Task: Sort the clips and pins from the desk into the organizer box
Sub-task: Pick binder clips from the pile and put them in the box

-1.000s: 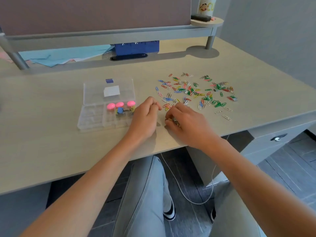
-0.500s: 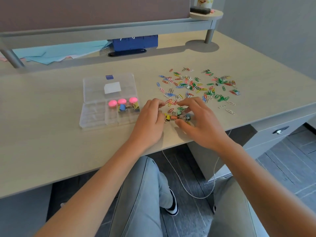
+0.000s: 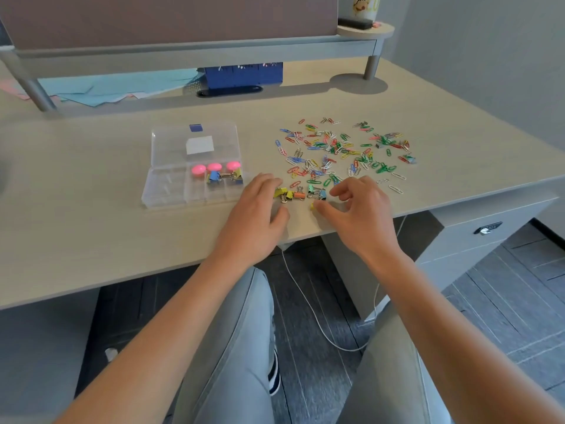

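A short row of small coloured metal binder clips [image 3: 301, 194] lies on the pale wood-grain desk [image 3: 91, 234] close to its front edge, strung out left to right: a yellow one at the left end, an orange one, a green and a blue one, with a separate little yellow clip [image 3: 312, 206] just in front of the row. The row sits directly between the two hands, so its long axis runs from one hand to the other. The left hand [image 3: 255, 214] rests on the desk with its fingertips touching the yellow end; its fingers look loosely bent and I cannot see them gripping anything. The right hand [image 3: 360, 209] hovers at the other end, thumb and curled fingers apart, the thumb tip just beside the lone yellow clip and nothing held. Both hands are equally near the row, but the clear plastic compartmented organizer box [image 3: 165, 191] lies to the left, just beside the left hand, its lid open; its front right cells already hold a few binder clips and three pink round-headed pins [image 3: 214, 168]. My guess is the left hand is better placed to carry clips across. Beyond the row spreads a wide scatter of coloured wire paper clips [image 3: 342, 148], still unsorted, so the job looks barely begun.
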`<action>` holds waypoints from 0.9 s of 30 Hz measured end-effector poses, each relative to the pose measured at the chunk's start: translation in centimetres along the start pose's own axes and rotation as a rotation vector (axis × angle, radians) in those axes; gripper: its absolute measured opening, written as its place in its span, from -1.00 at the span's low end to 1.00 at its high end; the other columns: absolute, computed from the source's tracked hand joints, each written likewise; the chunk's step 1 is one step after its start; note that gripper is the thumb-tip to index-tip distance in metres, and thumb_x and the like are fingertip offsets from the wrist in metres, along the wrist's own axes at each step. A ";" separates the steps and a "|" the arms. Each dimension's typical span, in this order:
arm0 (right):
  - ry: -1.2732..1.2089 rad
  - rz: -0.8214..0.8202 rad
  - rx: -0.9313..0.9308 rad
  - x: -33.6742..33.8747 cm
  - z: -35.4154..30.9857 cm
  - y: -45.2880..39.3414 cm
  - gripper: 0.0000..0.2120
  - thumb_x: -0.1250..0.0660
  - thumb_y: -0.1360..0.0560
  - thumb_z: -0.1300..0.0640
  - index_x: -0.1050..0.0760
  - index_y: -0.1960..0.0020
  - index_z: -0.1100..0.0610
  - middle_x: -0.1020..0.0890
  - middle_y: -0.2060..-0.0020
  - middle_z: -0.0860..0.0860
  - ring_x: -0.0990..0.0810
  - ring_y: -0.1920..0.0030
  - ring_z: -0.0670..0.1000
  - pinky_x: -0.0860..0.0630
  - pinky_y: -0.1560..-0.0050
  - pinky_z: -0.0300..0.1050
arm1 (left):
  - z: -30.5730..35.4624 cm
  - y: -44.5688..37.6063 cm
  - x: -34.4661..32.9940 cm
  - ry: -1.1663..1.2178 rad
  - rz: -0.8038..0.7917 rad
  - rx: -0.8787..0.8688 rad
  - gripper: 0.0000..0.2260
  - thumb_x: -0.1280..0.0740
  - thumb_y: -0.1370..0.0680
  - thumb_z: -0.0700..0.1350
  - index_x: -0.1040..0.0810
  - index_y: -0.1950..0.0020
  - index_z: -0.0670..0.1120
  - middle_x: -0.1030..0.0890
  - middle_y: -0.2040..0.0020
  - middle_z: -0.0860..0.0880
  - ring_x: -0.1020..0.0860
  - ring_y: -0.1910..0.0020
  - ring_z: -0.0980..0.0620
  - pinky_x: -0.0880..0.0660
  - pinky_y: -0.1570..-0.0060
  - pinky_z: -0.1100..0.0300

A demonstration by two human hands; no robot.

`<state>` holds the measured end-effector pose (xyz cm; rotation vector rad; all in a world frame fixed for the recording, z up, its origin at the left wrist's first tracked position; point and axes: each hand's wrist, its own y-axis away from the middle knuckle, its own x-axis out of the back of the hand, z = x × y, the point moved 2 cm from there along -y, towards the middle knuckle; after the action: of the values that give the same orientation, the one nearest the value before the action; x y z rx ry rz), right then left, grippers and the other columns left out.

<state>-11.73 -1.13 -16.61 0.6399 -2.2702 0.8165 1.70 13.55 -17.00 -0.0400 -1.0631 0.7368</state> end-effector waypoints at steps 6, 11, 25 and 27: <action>0.127 0.052 -0.137 -0.8 -1.9 0.7 -0.63 -0.45 -0.41 -0.30 -0.53 0.25 0.00 -0.56 0.28 -0.11 -0.52 0.27 -0.09 -0.44 0.34 -0.16 | -0.1 0.3 0.5 0.065 0.108 0.016 -0.68 -0.24 -0.60 -0.16 -0.47 -0.35 -0.14 -0.46 -0.33 0.01 -0.40 -0.32 0.11 -0.25 -0.22 0.41; 0.247 0.021 -0.265 -0.8 -3.9 0.6 -0.75 -0.42 -0.44 -0.13 -0.58 0.20 0.05 -0.62 0.24 -0.04 -0.56 0.24 0.00 -0.53 0.26 -0.08 | -0.5 1.3 1.7 0.169 0.159 0.005 -0.73 -0.24 -0.60 -0.18 -0.51 -0.30 -0.15 -0.50 -0.27 0.00 -0.43 -0.25 0.14 -0.19 -0.13 0.62; -0.395 -0.117 -0.301 -2.8 -9.4 -1.7 -0.85 -0.52 -0.40 0.24 -0.62 0.07 0.09 -0.70 0.34 -0.01 -0.65 0.35 -0.07 -0.62 0.22 -0.11 | -5.1 3.4 5.1 -0.301 0.120 0.027 -0.57 -0.22 -0.53 0.00 -0.48 -0.35 -0.15 -0.45 -0.35 -0.12 -0.32 -0.43 -0.16 -0.22 -0.45 -0.18; -0.463 -0.184 -0.316 -3.2 -10.5 -2.6 -0.87 -0.51 -0.43 0.26 -0.65 0.05 0.12 -0.71 0.29 0.03 -0.63 0.37 -0.06 -0.54 0.34 -0.22 | -5.3 3.2 4.8 -0.401 0.078 0.061 -0.53 -0.19 -0.54 0.07 -0.44 -0.38 -0.14 -0.41 -0.40 -0.14 -0.27 -0.47 -0.15 -0.15 -0.47 -0.20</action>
<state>-3.77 5.02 -11.45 0.9422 -2.6216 0.2225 5.63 20.39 -17.15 0.1248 -1.4258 0.8690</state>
